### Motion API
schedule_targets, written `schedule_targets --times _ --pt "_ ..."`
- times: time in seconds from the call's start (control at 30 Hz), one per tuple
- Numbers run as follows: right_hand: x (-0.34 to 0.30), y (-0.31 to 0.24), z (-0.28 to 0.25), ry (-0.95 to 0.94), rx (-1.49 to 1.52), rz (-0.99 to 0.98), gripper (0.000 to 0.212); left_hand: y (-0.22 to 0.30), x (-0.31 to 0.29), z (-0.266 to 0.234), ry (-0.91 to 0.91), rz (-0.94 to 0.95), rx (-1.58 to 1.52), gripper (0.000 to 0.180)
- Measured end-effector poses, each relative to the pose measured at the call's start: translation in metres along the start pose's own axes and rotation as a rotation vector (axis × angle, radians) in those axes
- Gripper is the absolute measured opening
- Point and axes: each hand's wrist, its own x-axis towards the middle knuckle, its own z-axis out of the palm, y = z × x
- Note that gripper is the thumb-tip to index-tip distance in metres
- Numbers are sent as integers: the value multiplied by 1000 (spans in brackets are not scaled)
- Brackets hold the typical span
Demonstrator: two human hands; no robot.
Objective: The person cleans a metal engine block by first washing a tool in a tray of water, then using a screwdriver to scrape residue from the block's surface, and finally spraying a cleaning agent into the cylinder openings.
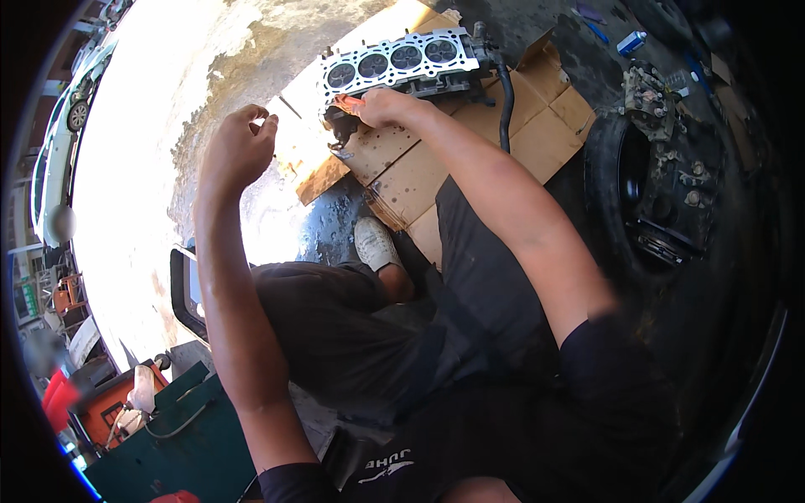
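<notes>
a black tyre point(605, 180) lies at the right with greasy metal engine parts point(650, 101) on and inside it, and a small blue and white spray can point(631, 42) sits on the dark floor beyond. a white shoe point(375, 243) rests just below the flattened brown cardboard point(549, 126). at the left a white car point(59, 134) stands in bright sun, and a dark green box point(180, 457) with an orange case point(105, 407) beside it sits at the lower left.

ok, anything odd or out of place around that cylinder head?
The cylinder head rests on flattened cardboard on wet, stained ground, not a bench. The right hand touches its near edge; the left hand hovers apart. A loose engine part sits on a tyre.
</notes>
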Motion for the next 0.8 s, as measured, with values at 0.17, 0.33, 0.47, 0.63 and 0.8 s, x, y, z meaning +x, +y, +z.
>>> schedule_targets --times 0.17,0.33,0.47,0.63,0.8 --pt "-26 -3 -4 -87 93 -123 49 -11 -10 3 -6 45 -13 41" --pt "-82 -22 -41 158 137 -82 48 -3 -6 21 -56 60 -27 48" --pt "-126 -36 -63 664 277 -453 45 41 5 53 -80 355 -318 79" --pt "-135 -49 -68 822 355 -672 45 74 24 92 -131 632 -867 65" --pt "-216 6 -131 1002 291 -708 29 163 4 79 30 370 -1457 53"
